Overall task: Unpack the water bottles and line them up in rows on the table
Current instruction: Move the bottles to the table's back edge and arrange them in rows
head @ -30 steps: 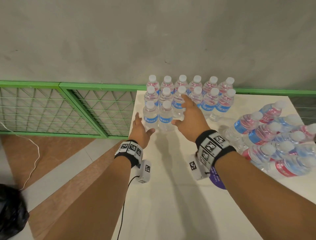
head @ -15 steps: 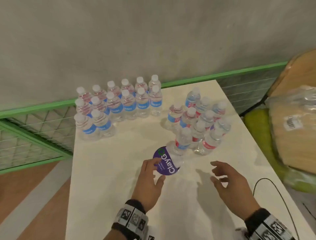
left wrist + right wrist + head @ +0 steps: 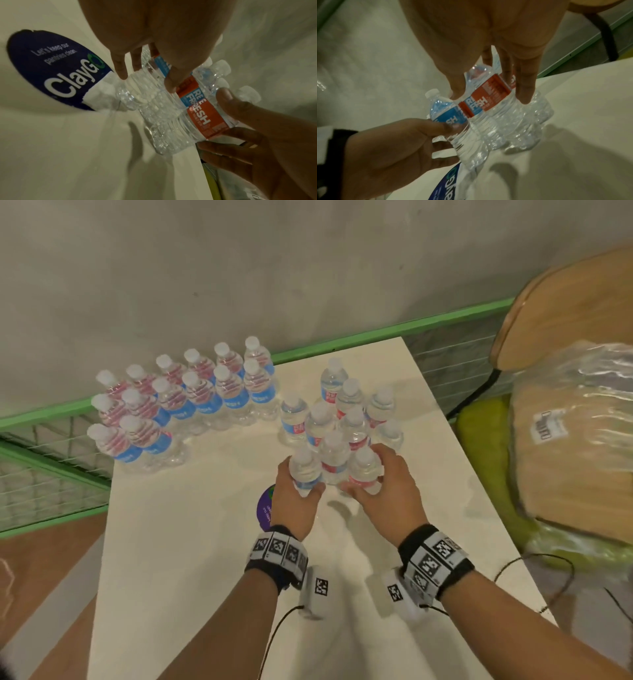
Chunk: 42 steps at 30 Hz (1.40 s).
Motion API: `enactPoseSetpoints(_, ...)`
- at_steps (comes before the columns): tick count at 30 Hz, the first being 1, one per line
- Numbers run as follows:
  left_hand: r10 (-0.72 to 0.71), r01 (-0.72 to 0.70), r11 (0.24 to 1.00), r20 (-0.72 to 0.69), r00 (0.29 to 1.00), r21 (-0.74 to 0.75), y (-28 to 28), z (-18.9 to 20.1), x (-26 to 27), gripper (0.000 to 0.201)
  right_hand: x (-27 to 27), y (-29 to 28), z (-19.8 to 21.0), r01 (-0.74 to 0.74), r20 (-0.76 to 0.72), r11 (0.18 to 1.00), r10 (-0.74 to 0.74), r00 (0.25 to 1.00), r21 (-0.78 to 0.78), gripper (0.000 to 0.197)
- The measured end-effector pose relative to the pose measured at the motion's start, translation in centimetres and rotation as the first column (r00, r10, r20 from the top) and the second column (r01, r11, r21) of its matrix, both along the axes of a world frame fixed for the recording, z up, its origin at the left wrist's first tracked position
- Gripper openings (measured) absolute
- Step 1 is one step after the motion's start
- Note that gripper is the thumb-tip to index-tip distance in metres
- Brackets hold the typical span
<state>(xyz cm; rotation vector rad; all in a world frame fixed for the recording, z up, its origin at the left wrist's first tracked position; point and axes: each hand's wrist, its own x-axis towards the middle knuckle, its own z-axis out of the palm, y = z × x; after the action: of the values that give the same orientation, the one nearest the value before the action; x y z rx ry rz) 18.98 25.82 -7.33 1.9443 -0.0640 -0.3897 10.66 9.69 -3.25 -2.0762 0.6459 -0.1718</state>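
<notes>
My left hand [image 3: 301,484] grips a small clear water bottle [image 3: 305,470] with a blue label at the near edge of a loose cluster of bottles [image 3: 346,419] on the white table [image 3: 191,542]. My right hand [image 3: 368,477] grips a red-labelled bottle [image 3: 364,474] right beside it, with one more bottle between them. The left wrist view shows my fingers [image 3: 171,82] curled on the ribbed bottle [image 3: 150,88]. In the right wrist view, my fingers [image 3: 524,93] wrap the red-labelled bottle [image 3: 488,98]. Rows of upright bottles [image 3: 185,398] stand at the back left.
A purple round sticker [image 3: 265,508] lies on the table just left of my left hand. A green mesh railing [image 3: 51,474] runs behind and left of the table. To the right are a wooden chair back [image 3: 565,302] and a plastic-wrapped package [image 3: 575,446].
Both hands were open above the table near the sticker; they have moved forward and each now grips a bottle at the near edge of the cluster.
</notes>
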Motion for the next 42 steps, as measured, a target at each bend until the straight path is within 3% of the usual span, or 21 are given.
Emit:
enactPoseSetpoints(8,-0.008,0.008,1.0,-0.03,1.0,0.001,2.4,0.9,0.0,0.053,-1.2,-0.1,0.5,-0.014,-0.001,0.999,0.014,1.0,-0.052,0.055)
enactPoseSetpoints(14,0.162,-0.162,0.987,0.003,0.987,0.023,9.4,1.7,1.1,0.051,-2.6,3.1,3.4,-0.096,0.034,0.995,0.098,0.995,-0.036,0.053)
enactPoseSetpoints(20,0.337,-0.34,0.934,0.045,0.94,0.104,16.3,1.4,5.1,0.067,4.0,10.0,2.1,-0.308,0.083,0.944,0.3,0.95,0.117,0.056)
enactPoseSetpoints(24,0.326,-0.331,0.939,0.069,0.943,0.097,17.8,1.1,8.2,0.066,10.4,13.8,1.1,-0.4,0.06,0.912,0.396,0.916,0.087,0.051)
enactPoseSetpoints(27,0.28,-0.296,0.947,0.127,0.951,0.123,17.3,0.5,10.3,0.069,14.3,15.6,0.7,-0.411,0.045,0.911,0.411,0.911,0.009,0.046)
enactPoseSetpoints(30,0.241,-0.28,0.934,0.186,0.953,0.223,16.1,-0.2,12.4,0.075,17.6,16.4,0.3,-0.371,0.034,0.929,0.371,0.928,0.001,0.054)
enactPoseSetpoints(34,0.225,-0.25,0.935,0.124,0.966,0.25,15.3,-1.2,13.9,0.084,20.8,16.5,0.3,-0.341,-0.001,0.939,0.341,0.94,-0.049,0.06)
enactPoseSetpoints(42,0.248,-0.244,0.947,0.008,0.969,0.211,15.8,-3.8,14.0,0.052,22.8,16.3,0.2,-0.356,-0.013,0.93,0.357,0.934,-0.094,0.058)
